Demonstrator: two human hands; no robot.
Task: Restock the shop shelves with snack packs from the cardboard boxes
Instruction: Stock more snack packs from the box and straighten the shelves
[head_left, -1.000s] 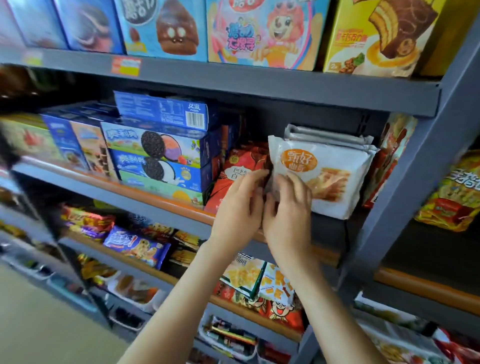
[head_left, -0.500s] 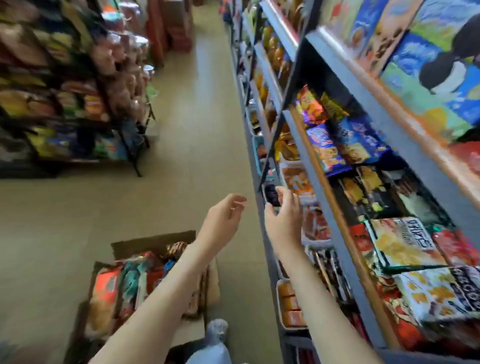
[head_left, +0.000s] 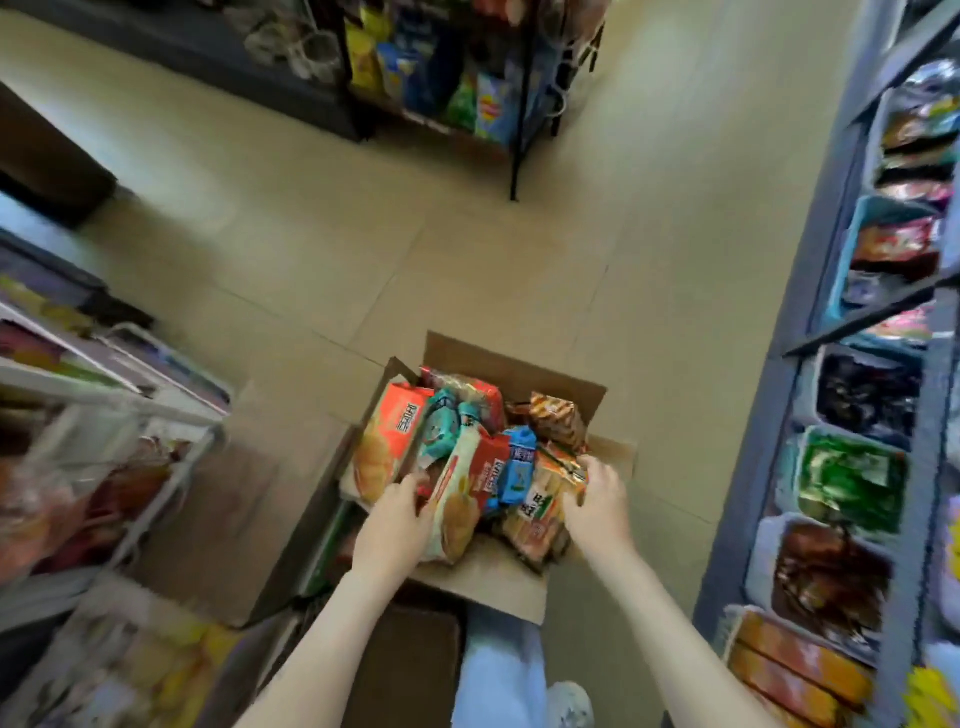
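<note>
Cardboard box (head_left: 501, 578) holds mixed snack packs (head_left: 397, 423). Inside it, left hand (head_left: 396, 515) grasps a white pack (head_left: 458, 501); right hand (head_left: 598, 496) grasps an orange pack (head_left: 545, 496).

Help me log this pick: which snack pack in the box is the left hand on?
The long cream pack picturing round biscuits; the left hand grips its near edge. The right hand grips an orange-striped pack instead.
</note>
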